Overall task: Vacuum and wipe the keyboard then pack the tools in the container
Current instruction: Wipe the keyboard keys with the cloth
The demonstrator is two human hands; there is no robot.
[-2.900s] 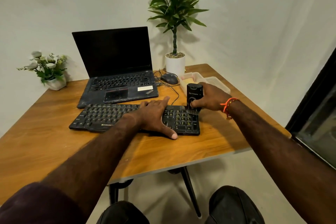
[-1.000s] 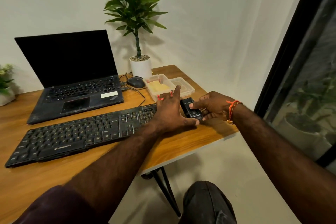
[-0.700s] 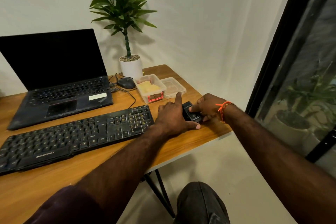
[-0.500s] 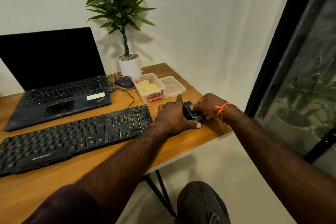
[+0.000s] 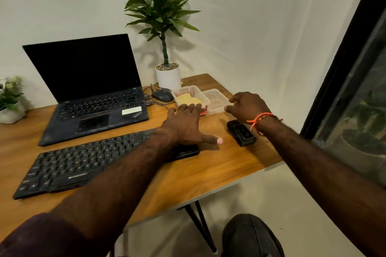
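Black and oblong, the small handheld vacuum [image 5: 241,132] lay flat near the table's [image 5: 208,171] right edge, its long axis running from near-right to far-left. It was left ungripped. The right hand [image 5: 247,106], fingers loosely curled and holding nothing, hovered just beyond it beside the clear plastic container [image 5: 193,98] with the yellow cloth. The left hand [image 5: 186,123], fingers spread and straight, reached over the black keyboard's [image 5: 83,160] right end towards that container. For taking the cloth, the left hand was judged nearer.
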